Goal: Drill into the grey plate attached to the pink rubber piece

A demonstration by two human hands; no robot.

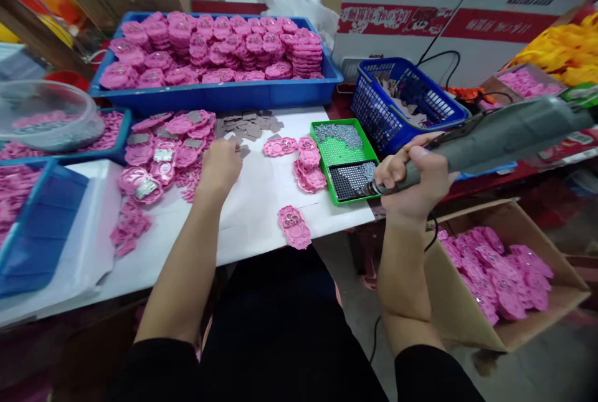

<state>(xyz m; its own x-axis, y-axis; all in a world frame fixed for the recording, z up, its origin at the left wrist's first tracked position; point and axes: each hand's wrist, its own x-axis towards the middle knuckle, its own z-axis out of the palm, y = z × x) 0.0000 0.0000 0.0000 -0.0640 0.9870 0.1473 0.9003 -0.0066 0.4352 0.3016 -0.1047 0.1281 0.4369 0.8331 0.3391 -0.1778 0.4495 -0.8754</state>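
Observation:
My right hand grips a grey electric screwdriver, whose tip points into the dark block of screws in the green tray. My left hand reaches over the white table, fingers down on small grey-brown squares next to a heap of pink plastic parts. One pink part lies alone near the table's front edge. A few more pink parts lie left of the green tray.
A blue tray stacked with pink parts stands at the back. A blue basket holds grey squares. A cardboard box of pink parts sits low at right. A clear bowl and blue bins are at left.

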